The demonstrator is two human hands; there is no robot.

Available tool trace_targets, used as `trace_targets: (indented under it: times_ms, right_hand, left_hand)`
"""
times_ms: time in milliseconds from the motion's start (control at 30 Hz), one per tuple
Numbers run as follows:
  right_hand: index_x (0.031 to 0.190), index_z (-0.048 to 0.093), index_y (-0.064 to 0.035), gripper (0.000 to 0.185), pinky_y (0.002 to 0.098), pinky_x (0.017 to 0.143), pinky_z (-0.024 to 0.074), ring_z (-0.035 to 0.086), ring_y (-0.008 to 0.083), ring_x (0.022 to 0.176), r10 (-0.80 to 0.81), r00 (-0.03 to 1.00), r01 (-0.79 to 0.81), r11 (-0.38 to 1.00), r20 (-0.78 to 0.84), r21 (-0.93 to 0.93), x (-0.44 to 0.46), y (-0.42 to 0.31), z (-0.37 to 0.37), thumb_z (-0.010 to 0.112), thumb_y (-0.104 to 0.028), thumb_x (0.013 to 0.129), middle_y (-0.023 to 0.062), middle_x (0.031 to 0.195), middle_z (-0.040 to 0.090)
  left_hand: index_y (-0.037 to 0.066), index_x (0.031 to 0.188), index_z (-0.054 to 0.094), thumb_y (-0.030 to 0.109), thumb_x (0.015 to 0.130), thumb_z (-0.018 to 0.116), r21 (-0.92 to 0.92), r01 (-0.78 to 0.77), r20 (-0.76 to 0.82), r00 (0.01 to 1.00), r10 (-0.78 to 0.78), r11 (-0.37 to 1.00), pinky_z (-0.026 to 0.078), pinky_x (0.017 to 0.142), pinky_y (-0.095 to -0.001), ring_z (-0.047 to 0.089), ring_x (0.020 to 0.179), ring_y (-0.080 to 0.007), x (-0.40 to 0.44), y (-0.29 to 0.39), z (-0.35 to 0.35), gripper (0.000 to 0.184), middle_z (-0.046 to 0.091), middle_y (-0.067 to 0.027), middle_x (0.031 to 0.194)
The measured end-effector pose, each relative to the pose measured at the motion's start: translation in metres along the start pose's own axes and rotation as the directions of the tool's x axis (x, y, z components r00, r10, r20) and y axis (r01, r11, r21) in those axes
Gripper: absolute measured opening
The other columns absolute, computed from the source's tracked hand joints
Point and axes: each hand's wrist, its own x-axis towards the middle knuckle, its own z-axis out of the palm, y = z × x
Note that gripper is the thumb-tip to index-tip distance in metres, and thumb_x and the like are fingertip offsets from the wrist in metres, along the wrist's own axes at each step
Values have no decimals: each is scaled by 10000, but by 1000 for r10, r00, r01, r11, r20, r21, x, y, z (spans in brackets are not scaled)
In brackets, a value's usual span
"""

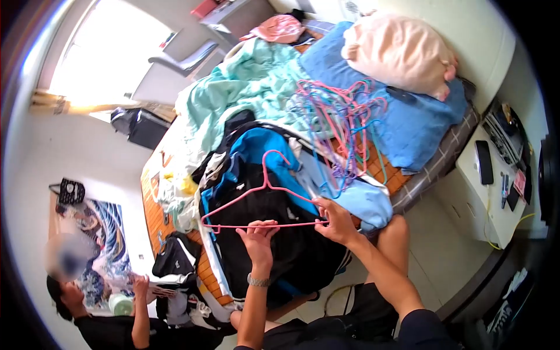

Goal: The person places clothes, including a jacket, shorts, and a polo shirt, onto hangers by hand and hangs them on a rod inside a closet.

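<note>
A pink clothes hanger (268,186) is stretched out in front of me, its hook pointing away. My right hand (337,223) grips its right end, thumb and fingers around the corner. At the bottom bar, my left hand (257,244), with a watch on the wrist, holds the hanger from below with its fingers over the bar. Under the hanger lies black clothing (262,256) spread across my lap and the bed edge, along with a bright blue garment (262,143). A light blue garment (359,201) lies just beyond my right hand.
Several tangled hangers (344,128) lie on the bed beside a blue pillow (402,131) and a pink plush cushion (399,52). A mint-green blanket (245,81) covers the far side. At right, a white cabinet (472,181) holds a phone (484,162). Another person (111,326) is at lower left.
</note>
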Motion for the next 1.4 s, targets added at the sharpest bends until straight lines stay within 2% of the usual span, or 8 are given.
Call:
trace_targets:
  times_ms: [133, 267, 333, 533, 700, 1067, 1200, 1400]
  right_hand:
    - [1409, 537, -151, 732, 331, 620, 518, 600, 198, 652, 146, 980, -146, 989, 133, -14, -11, -16, 12, 749, -81, 712, 64, 796, 591]
    - [1304, 573, -89, 611, 287, 581, 500, 573, 139, 597, 189, 974, -190, 982, 127, -7, -14, -38, 44, 767, -75, 725, 35, 735, 559]
    - [1268, 565, -91, 579, 285, 583, 502, 574, 139, 597, 184, 969, -188, 982, 163, 8, -12, -62, 63, 780, -79, 731, 32, 724, 549]
    - [1126, 546, -46, 455, 431, 921, 505, 625, 357, 1026, -26, 986, 70, 960, 162, -273, -24, -50, 121, 763, -104, 730, 148, 1048, 628]
    - [1231, 543, -24, 533, 433, 990, 497, 612, 382, 1143, 55, 968, 55, 906, 245, -420, -42, -42, 105, 736, -135, 747, 184, 1192, 644]
    - [1166, 513, -32, 482, 334, 733, 572, 698, 211, 762, 168, 978, -114, 929, 127, -353, -37, -52, 40, 756, -42, 750, 94, 843, 669]
    - [1156, 519, -48, 472, 347, 572, 499, 621, 196, 608, 138, 983, -66, 877, 118, -476, -8, -51, 31, 763, -61, 752, 64, 710, 590]
    - [1130, 541, -63, 440, 365, 554, 477, 574, 214, 568, 129, 962, 19, 850, 243, -527, 11, -51, 25, 741, -43, 739, 63, 666, 543]
  left_hand:
    - [64, 1240, 634, 486, 1089, 315, 395, 107, -268, 963, 4, 912, 512, 957, -439, 660, 1072, -275, -19, 12, -79, 551, 694, -152, 1152]
    - [114, 1418, 538, 319, 990, 556, 995, -32, 60, 950, 307, -97, 252, 1168, -592, 351, 1422, -401, -25, 1, -125, 475, 482, -185, 1480]
    - [144, 1472, 483, 398, 989, 535, 961, 86, -13, 963, 268, -264, 208, 1170, -635, 249, 1481, -410, -33, -18, -143, 548, 358, -177, 1577]
    - [130, 1457, 505, 325, 983, 521, 986, 138, -96, 929, 357, -92, 339, 1110, -528, 346, 1431, -393, -59, -37, -154, 513, 378, -156, 1571]
    - [65, 1294, 597, 98, 887, 591, 985, 157, -106, 883, 457, -75, 465, 857, -458, 516, 1016, -335, -80, -33, -154, 408, 547, -151, 1084]
    - [61, 911, 637, 241, 940, 600, 986, 159, -164, 809, 565, 59, 450, 817, -467, 548, 934, -339, -83, 18, -164, 185, 574, -141, 934]
    - [12, 1018, 558, 295, 959, 623, 894, 129, -320, 854, 410, 430, 508, 747, -530, 628, 846, -460, -9, 39, -154, 297, 629, -239, 965]
    - [-42, 1190, 467, 416, 859, 755, 910, 305, -388, 867, 314, 281, 547, 777, -532, 657, 936, -483, 37, 15, -178, 634, 617, -300, 1113]
